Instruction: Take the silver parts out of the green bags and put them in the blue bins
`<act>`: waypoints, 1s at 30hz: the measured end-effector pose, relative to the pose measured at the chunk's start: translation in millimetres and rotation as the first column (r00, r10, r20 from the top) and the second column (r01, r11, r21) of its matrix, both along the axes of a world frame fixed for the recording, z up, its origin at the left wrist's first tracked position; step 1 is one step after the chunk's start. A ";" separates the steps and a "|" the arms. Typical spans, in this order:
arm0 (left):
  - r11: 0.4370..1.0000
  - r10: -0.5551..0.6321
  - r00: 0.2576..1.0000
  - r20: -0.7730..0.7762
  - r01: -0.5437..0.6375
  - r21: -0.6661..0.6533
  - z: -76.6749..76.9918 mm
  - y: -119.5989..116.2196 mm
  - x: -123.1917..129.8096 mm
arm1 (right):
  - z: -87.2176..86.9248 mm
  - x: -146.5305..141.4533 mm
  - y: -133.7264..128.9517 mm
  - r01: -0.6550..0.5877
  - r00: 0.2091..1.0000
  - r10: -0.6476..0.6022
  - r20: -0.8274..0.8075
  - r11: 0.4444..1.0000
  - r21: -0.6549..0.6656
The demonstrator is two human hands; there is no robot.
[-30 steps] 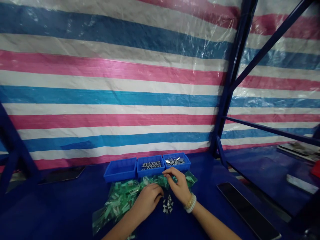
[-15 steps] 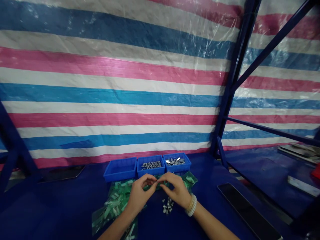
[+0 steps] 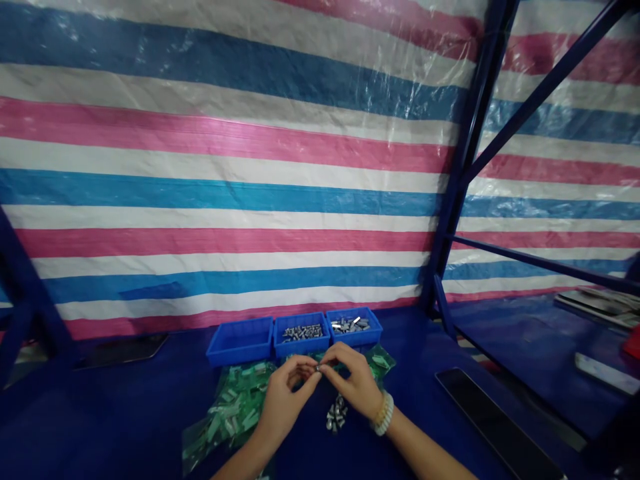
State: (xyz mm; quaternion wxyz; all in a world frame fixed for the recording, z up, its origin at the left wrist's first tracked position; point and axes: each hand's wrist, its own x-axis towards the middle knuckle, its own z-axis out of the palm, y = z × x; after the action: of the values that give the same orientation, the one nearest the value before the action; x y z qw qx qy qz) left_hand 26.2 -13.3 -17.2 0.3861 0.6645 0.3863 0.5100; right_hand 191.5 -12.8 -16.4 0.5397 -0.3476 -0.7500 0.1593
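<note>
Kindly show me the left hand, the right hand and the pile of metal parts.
Left hand (image 3: 279, 398): head view, back of it.
Right hand (image 3: 359, 379): head view, back of it.
Pile of metal parts (image 3: 337, 415): head view, its middle.

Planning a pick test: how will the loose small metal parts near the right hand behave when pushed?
The small metal parts would probably scatter, lying in a loose heap. Their shiny surfaces may be slippery. Some look rounded, so they might roll.

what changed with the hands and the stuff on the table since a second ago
The left hand moved forward and the right hand drew back slightly; once apart, they now meet, pinching a small shiny piece. The three blue bins and black phone at right stayed put.
</note>
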 end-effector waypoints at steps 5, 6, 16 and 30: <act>0.969 0.120 0.981 -0.152 -0.082 0.235 -0.4 -1.0 -3.2 | -10.0 -3.0 6.3 -0.169 0.985 0.164 -0.051 0.980 -0.107; 0.955 0.140 0.973 -0.183 -0.084 0.284 1.7 0.2 -4.0 | -11.9 -3.1 7.7 -0.214 0.975 0.205 -0.080 0.969 -0.125; 0.823 0.308 0.872 -0.379 -0.045 0.566 52.2 72.3 -21.0 | -11.6 10.7 18.7 -0.026 0.971 -0.041 -0.235 0.962 -0.272; 0.840 -0.142 0.540 -0.830 0.509 0.187 -7.5 12.8 0.5 | -6.5 9.3 15.3 0.002 0.954 -0.098 -0.283 0.947 -0.322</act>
State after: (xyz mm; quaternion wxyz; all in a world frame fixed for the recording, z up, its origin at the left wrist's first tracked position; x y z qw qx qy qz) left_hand 26.7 -0.6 -24.7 0.1180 0.9451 0.2658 0.1489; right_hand 200.9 2.5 -22.9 0.5864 -0.4215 -0.6162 0.3143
